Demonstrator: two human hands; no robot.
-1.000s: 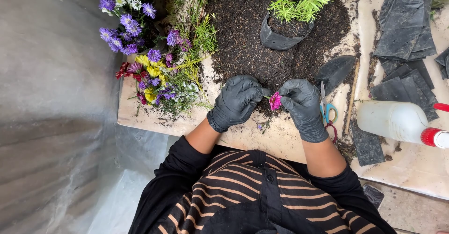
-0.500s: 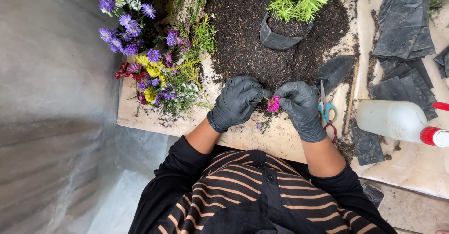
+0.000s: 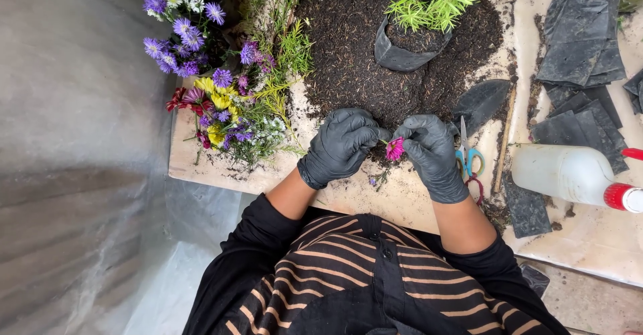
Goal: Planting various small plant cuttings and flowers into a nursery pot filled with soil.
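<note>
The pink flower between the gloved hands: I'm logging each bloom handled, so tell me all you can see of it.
The pink flower is a small magenta bloom with many thin petals. It is pinched between the fingertips of the left hand and right hand, both in black gloves, just above the soil pile's near edge. Its stem is mostly hidden.

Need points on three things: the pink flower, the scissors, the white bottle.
pink flower (image 3: 395, 149), head view, on the petals between the gloved fingertips.
scissors (image 3: 467, 154), head view, on the blue handle loops.
white bottle (image 3: 562, 173), head view, on the middle of the body lying on its side.
</note>
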